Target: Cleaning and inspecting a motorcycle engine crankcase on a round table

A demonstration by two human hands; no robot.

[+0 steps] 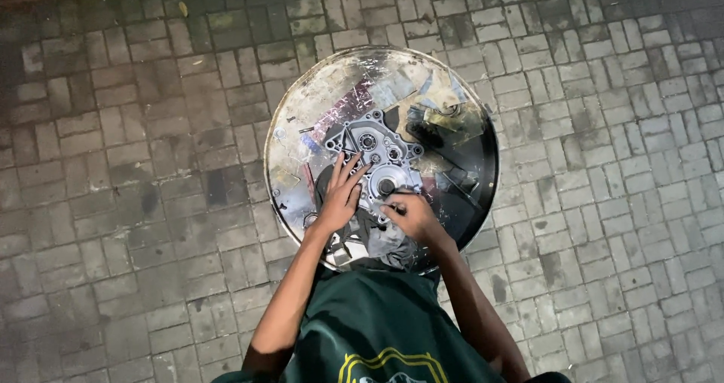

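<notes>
Head view: two bare hands work on a grey metal engine casing [375, 159] lying on a round metal tray [294, 119] over brick paving [136, 202].

From above, the left hand [341, 196] lies open and flat, fingers [353, 169] spread, pressing on the near left part of the casing and gripping nothing. The right hand [411, 214] is curled at the casing's near right edge, just beside a large round opening; whether it pinches a small tool or part cannot be told. The casing sits about mid-tray, with a dark cloth [377, 240] under its near side, beneath both hands. Scraps and a dark, oily patch [467, 164] fill the tray's far and right portions. The person's green shirt [377, 330] shows at the near edge.
</notes>
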